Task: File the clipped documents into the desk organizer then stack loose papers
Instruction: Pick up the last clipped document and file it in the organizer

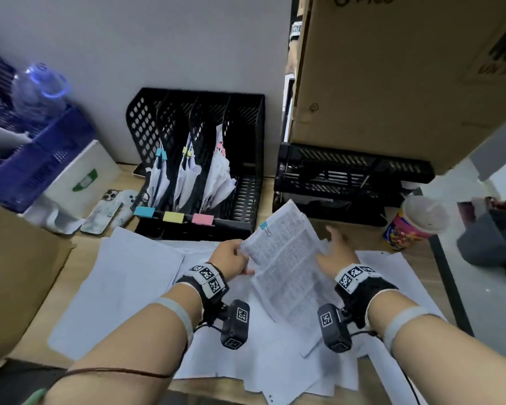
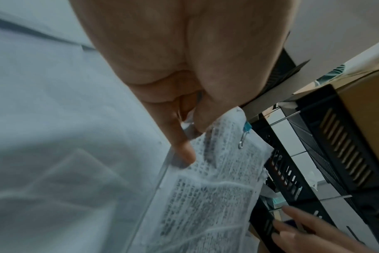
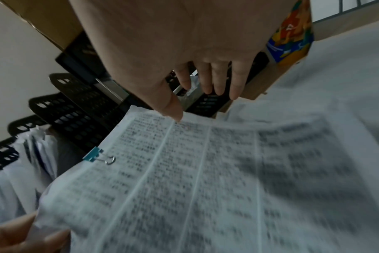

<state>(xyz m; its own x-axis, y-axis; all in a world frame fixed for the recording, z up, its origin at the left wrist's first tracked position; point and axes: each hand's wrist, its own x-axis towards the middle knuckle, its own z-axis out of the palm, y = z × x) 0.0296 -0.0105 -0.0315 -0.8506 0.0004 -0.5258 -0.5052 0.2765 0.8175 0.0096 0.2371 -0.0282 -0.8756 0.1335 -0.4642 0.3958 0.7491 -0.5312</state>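
A printed document with a blue binder clip on its edge is lifted above the desk. My left hand pinches its left edge just below the clip. My right hand is open at the document's right edge, thumb tip touching the paper. Behind stands the black mesh desk organizer with clipped bundles in three slots, tagged blue, yellow and pink. Loose white papers lie spread on the desk under both hands.
A black letter tray under a large cardboard box stands at the right. A colourful cup is right of the papers. A phone, a blue basket and a bottle sit at the left.
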